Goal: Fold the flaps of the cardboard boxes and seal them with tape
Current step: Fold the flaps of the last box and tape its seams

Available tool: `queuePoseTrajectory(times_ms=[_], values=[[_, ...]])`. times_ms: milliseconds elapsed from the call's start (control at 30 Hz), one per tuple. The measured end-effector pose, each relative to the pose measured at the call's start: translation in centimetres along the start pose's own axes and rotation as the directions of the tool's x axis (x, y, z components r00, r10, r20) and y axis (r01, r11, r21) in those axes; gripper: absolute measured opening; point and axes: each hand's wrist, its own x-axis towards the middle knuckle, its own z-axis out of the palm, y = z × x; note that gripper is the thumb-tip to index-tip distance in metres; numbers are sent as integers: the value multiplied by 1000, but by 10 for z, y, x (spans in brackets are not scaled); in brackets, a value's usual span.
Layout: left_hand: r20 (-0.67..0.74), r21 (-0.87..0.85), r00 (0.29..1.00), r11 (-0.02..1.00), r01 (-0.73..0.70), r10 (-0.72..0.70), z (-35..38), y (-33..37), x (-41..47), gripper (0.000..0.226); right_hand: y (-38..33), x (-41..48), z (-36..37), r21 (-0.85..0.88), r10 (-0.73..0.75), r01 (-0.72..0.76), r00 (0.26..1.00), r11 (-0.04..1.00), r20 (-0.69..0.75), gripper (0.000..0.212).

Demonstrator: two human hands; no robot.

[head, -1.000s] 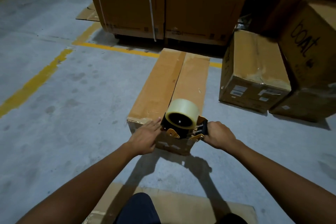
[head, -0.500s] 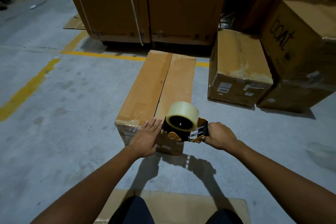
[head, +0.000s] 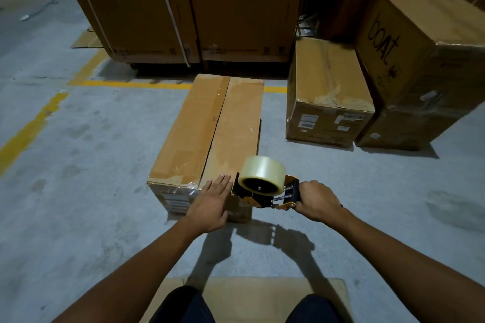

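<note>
A long cardboard box (head: 210,126) lies on the concrete floor in front of me, its two top flaps folded down and meeting along a centre seam. My left hand (head: 211,203) rests flat, fingers together, on the box's near end at the seam. My right hand (head: 316,200) grips the handle of a tape dispenser (head: 265,189) with a roll of clear tape (head: 262,169). The dispenser's front sits at the near right corner of the box, right beside my left hand.
A taped box (head: 325,92) stands to the right, with a stacked box marked "boat" (head: 420,42) beyond it. Tall strapped cartons (head: 183,8) line the back. Yellow floor lines (head: 34,123) run left. A flat cardboard sheet (head: 252,294) lies under my knees.
The view has shifted, so the box sits more to the left and farther ahead. My left hand has flattened onto the near end; the dispenser stays at the near right corner.
</note>
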Motion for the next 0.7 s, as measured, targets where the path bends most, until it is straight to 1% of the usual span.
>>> queuePoseTrajectory(times_ms=[33,133,167,233,300,433,533,600,700], values=[[4,4,1000,1000,-17,17,-1,6,3,82,-3,0,1,-15,-11,11,1000,1000,-2,11],[-33,8,995,995,-98,99,-4,24,12,56,-4,2,-1,-41,-36,35,999,999,-22,11],[-48,-6,993,994,-106,105,-3,27,14,54,0,1,0,-41,-31,30,999,999,-19,11],[-83,-53,992,993,-101,97,1,28,17,65,12,-2,3,-22,-19,18,1000,1000,-18,12],[-75,-71,993,993,-98,93,4,31,17,74,22,-8,8,6,-7,7,1000,1000,-29,17],[-91,-46,994,996,-73,68,11,32,17,77,19,-8,16,67,8,-5,999,998,-44,18],[-81,-89,996,995,-43,36,12,30,15,82,12,-8,26,210,66,-61,998,976,-16,25],[-88,-106,996,994,-36,27,12,31,16,87,12,-9,29,324,108,-115,993,939,39,29],[-81,-106,997,994,-21,12,12,33,16,87,10,-13,22,464,110,-161,985,871,136,26]])
